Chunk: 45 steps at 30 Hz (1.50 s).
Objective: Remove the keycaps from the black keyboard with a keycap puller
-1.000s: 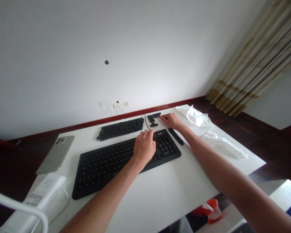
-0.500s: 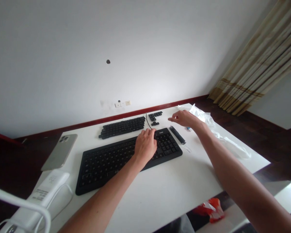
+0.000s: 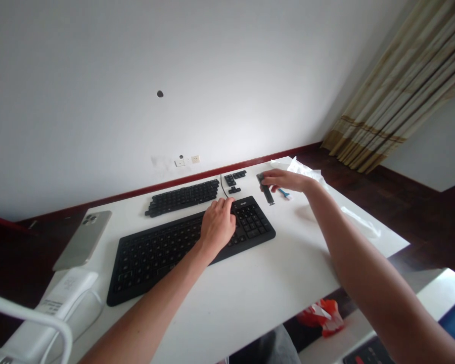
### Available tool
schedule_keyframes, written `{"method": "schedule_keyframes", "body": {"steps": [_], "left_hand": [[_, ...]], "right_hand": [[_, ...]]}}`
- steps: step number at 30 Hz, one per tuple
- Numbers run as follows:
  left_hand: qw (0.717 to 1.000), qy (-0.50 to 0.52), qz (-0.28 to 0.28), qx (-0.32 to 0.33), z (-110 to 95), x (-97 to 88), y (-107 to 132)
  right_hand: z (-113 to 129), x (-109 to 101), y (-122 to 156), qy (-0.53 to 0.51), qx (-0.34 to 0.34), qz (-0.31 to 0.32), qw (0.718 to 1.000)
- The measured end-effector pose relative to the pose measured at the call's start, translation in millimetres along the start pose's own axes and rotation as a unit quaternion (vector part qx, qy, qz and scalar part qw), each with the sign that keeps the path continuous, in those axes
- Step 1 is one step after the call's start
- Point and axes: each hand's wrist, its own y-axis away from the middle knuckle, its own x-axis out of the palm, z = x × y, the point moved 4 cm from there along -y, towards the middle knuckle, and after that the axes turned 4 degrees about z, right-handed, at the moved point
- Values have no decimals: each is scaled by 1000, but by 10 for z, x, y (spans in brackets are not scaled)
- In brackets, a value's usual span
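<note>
A black keyboard (image 3: 155,253) lies across the white table; much of its left and middle area shows bare key sockets, while keycaps cover its right end. My left hand (image 3: 218,222) rests on it with curled fingers gripping the far edge. Right of the keyboard, my right hand (image 3: 282,179) is closed around the upper part of a dark, narrow bar-shaped tool (image 3: 267,194). Its lower end points toward me. Just beside that hand lies a small blue-handled brush (image 3: 284,193) with a pale end.
Removed black keycaps (image 3: 184,196) sit in rows behind the keyboard, with smaller keycap groups (image 3: 231,180) to their right. A phone (image 3: 83,240) and a white power strip (image 3: 66,290) are at left. White crumpled plastic (image 3: 307,169) lies along the right edge. A cable (image 3: 223,186) runs behind the keyboard.
My right hand has come down onto the dark bar-shaped tool and taken hold of it, shifting it away from the keyboard's right end. My left hand stays on the keyboard. The view has shifted slightly.
</note>
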Motion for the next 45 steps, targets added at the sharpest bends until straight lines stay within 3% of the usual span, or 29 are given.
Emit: {"method": "schedule_keyframes", "body": {"steps": [3, 7, 13, 17, 21, 28, 34, 41, 45], "left_hand": [[1000, -7, 0, 1, -11, -21, -3], [999, -40, -7, 34, -208, -121, 70], [991, -37, 53, 117, -832, -148, 428], [986, -41, 71, 144, -1076, -92, 624], [988, -56, 68, 129, -1059, -31, 658], [992, -62, 59, 96, -911, 3, 585], [992, -51, 62, 93, -871, -20, 513], [989, -87, 59, 105, -844, -51, 443], [988, -95, 49, 112, -859, -45, 460]], "right_hand": [[-86, -26, -86, -167, -47, -71, 982], [-143, 75, -250, -328, -82, -98, 936], [-76, 126, -308, -446, -134, -105, 879], [14, 103, -262, -482, -178, -114, 850], [138, 170, -233, -514, -172, -110, 833], [381, 396, -208, -500, -155, -82, 848], [300, 584, -292, -498, -166, -71, 848], [340, 798, -338, -570, -176, -11, 803], [371, 855, -350, -570, -149, -3, 808]]}}
